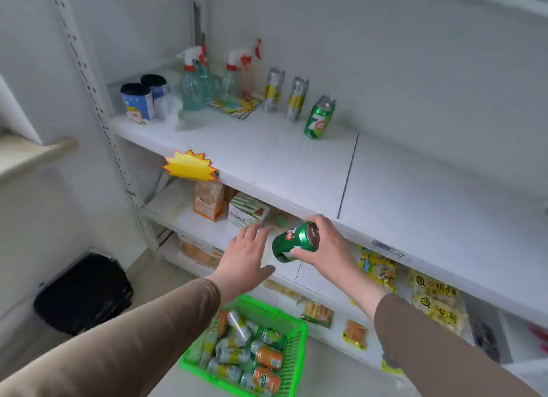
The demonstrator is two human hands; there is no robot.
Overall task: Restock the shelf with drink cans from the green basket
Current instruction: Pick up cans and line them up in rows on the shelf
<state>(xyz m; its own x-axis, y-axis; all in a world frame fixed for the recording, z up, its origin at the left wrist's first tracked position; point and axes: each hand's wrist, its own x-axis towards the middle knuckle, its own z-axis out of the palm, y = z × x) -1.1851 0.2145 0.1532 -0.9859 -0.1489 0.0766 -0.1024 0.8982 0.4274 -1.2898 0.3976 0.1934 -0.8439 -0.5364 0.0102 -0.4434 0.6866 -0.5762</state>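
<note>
my right hand [326, 245] is wrapped around a glossy green metal can [296, 241], tipped on its side just in front of the smooth white shelf [267, 156], while my left hand [246, 257] hangs beside it with fingers spread flat, holding nothing. below, the green plastic lattice basket [292, 364] holds a jumble of round cans, and one green can [319, 117] stands upright on the shelf beside two slim silver ones [284, 95].

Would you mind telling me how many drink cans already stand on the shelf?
3: two tall silver cans side by side, and a green can to their right.
</note>
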